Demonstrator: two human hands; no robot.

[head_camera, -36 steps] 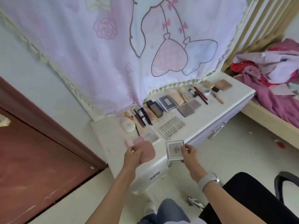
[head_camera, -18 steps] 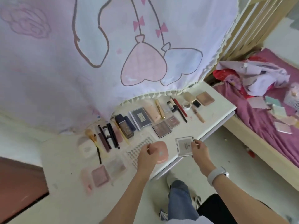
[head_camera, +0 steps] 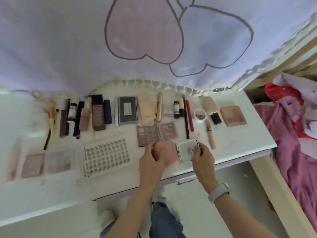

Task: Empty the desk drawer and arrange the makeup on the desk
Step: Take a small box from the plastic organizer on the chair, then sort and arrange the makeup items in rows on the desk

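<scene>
Your left hand (head_camera: 154,157) grips a round pink compact (head_camera: 169,152) just above the front edge of the white desk (head_camera: 240,140), below the brown eyeshadow palette (head_camera: 147,135). Your right hand (head_camera: 203,156) pinches a square white-framed compact (head_camera: 187,152) by its right side, just beside the pink one, touching the desk or nearly so.

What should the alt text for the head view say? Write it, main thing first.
Two hands reach over a white desk covered with rows of makeup: the left hand holds a round pink compact, the right hand pinches a square white compact. Palettes, brushes, pencils and tubes lie beyond, under a pastel curtain printed with hearts.
</scene>
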